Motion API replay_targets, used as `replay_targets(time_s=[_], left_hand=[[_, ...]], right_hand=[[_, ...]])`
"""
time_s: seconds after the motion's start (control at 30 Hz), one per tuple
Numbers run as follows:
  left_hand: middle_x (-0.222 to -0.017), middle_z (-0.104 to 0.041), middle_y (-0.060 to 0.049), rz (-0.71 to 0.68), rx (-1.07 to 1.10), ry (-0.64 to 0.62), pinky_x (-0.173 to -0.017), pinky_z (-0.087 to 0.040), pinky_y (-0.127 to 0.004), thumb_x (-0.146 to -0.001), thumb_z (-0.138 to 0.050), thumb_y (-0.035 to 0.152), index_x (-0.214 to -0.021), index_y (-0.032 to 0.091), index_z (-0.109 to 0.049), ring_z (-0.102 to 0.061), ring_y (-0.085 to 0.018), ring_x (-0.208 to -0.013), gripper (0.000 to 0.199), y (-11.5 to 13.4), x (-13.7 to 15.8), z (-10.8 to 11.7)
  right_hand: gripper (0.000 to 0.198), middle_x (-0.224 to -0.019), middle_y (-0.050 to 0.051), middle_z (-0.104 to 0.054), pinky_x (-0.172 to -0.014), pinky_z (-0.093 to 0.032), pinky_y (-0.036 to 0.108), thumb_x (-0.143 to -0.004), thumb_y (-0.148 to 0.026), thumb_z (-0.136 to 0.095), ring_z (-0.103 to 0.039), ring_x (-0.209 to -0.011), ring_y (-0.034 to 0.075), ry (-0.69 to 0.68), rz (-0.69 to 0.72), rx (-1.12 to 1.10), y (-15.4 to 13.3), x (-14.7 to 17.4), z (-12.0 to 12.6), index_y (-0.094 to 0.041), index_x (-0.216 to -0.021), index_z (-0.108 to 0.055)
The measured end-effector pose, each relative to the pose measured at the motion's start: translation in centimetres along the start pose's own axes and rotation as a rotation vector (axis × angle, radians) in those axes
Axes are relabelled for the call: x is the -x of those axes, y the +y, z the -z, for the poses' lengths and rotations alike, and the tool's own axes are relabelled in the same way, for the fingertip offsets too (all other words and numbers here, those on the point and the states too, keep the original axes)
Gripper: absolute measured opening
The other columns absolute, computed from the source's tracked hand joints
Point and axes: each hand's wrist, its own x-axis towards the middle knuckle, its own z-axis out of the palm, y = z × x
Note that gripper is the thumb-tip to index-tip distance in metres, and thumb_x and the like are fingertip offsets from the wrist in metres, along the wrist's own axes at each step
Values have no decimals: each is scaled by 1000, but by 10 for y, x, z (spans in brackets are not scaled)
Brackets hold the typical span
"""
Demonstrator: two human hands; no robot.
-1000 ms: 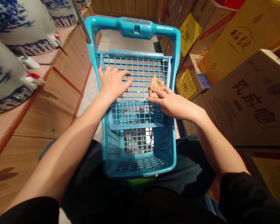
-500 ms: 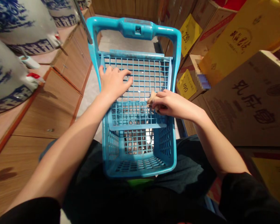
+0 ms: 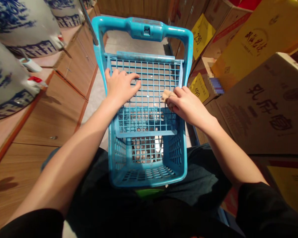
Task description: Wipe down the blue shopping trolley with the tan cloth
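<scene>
A blue plastic shopping cart [image 3: 148, 184] stands before my legs, its thick handle across the top and a grid flap [image 3: 146, 134] inside its frame. On the upper left of the grid rests my left hand [image 3: 120, 84], fingers spread and bent, nothing held. My right hand [image 3: 185, 102] is at the cart's right side, fingers closed around a crumpled beige cloth [image 3: 166, 96]. The cloth lies against the right part of the grid; the rest of it is hidden under my fingers. Through the mesh, the lower basket [image 3: 144, 177] shows its perforated walls.
Large blue-and-white porcelain jars [image 3: 27, 29] with taps stand on wooden cabinets [image 3: 39, 114] at the left. Stacked cardboard boxes [image 3: 258, 109] crowd the right side, with a yellow price tag [image 3: 201, 34] on them. Tiled floor [image 3: 119, 41] shows beyond the cart.
My right hand has moved up and to the right along the grid with the cloth. My left hand has stayed in nearly the same place.
</scene>
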Motion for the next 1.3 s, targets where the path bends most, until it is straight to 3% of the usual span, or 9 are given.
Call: replay_targets(time_s=[0.17, 0.3, 0.4, 0.7, 0.93, 1.03, 1.2, 1.3], left_hand=[[-113, -77, -2, -79, -31, 4, -117, -26, -68, -105, -47, 52, -138, 22, -64, -50, -28, -129, 48, -4, 0, 1], [-109, -79, -8, 7, 35, 67, -112, -32, -69, -106, -46, 48, -127, 26, -73, -58, -34, -125, 41, 3, -1, 4], [-109, -79, -9, 39, 58, 60, -111, -33, -70, -104, -47, 47, -124, 27, -75, -59, -35, -124, 40, 6, -1, 6], [-106, -78, -6, 13, 24, 41, -110, -30, -69, -103, -44, 50, -129, 25, -71, -56, -31, -123, 45, 5, -2, 7], [-120, -75, -10, 16, 28, 9, -113, -34, -69, -105, -43, 50, -137, 28, -68, -56, -36, -131, 46, 12, 2, 15], [-133, -71, -11, -25, 70, 0, -116, -37, -69, -102, -51, 54, -147, 28, -62, -52, -41, -140, 53, 17, 7, 32], [-154, -60, -12, -39, 96, -92, -121, -41, -66, -103, -53, 55, -156, 27, -54, -47, -44, -149, 60, 42, 17, 79], [-157, -59, -13, -256, 143, -278, -126, -37, -64, -104, -49, 67, -153, 25, -58, -44, -41, -155, 66, 64, 33, 98]], right_hand=[[30, -137, 18, -64, -99, -52, 52, -96, -29, -68, -54, -122, 36, -91, 104, 3, -10, 6, -1, -17, -122, -74], [91, -167, 20, -43, -120, -38, 67, -78, -54, -88, -35, -152, 50, -138, 139, 6, -23, 17, -12, -20, -156, -56], [112, -174, 20, -36, -124, -31, 70, -75, -54, -90, -29, -158, 53, -150, 118, 56, -31, 21, -21, -21, -168, -37], [100, -169, 26, -41, -118, -38, 73, -82, -37, -84, -41, -150, 50, -173, 102, 231, -58, 18, -24, -13, -167, -37], [103, -162, 27, -48, -110, -43, 65, -77, -48, -88, -43, -145, 52, -134, 192, 137, -45, 18, 1, -12, -162, -44], [99, -161, 25, -50, -109, -43, 63, -76, -48, -89, -44, -143, 51, -108, 203, 66, -38, 23, 17, -15, -161, -48], [93, -156, 24, -54, -108, -41, 64, -79, -50, -87, -44, -141, 52, -77, 201, -25, -30, 30, 27, -16, -159, -53], [90, -151, 24, -58, -107, -40, 62, -81, -51, -85, -46, -138, 50, -56, 202, -34, -27, 30, 22, -16, -158, -55]])
